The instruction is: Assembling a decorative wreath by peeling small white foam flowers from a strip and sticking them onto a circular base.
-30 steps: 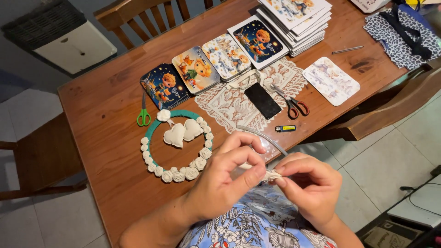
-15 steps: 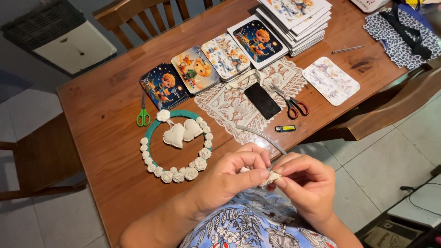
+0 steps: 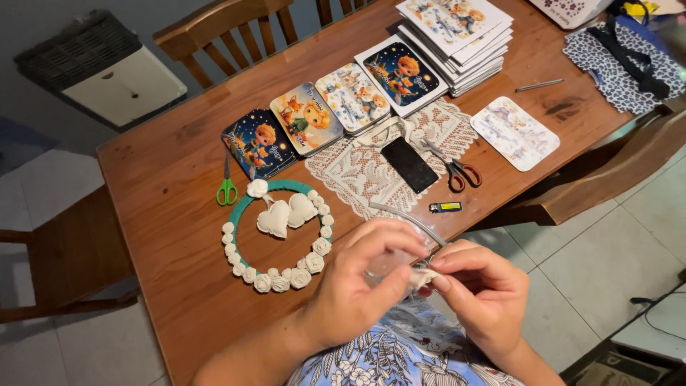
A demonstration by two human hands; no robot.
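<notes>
My left hand point(image 3: 361, 286) and my right hand point(image 3: 482, 289) meet in front of my chest, both pinching a small cream fabric piece point(image 3: 423, 275); a thin clear hoop point(image 3: 407, 216) arches above the fingers. On the wooden table point(image 3: 171, 186) just left of my hands lies a teal ring wreath point(image 3: 275, 236) edged with cream fabric roses and holding two cream hearts. A cream lace doily point(image 3: 361, 175) lies beyond my hands, with a black phone point(image 3: 409, 164) on it.
Red-handled scissors point(image 3: 457, 168) and a yellow lighter point(image 3: 444, 207) lie by the doily, green-handled scissors point(image 3: 226, 187) left of the wreath. Illustrated tins point(image 3: 307, 118) and stacked booklets point(image 3: 457, 32) line the far side. A patterned pouch point(image 3: 622, 57) sits far right. Wooden chairs point(image 3: 236, 25) surround the table.
My hands have drawn slightly closer together over the small fabric piece; the left fingers have curled further down. Things on the table have not moved.
</notes>
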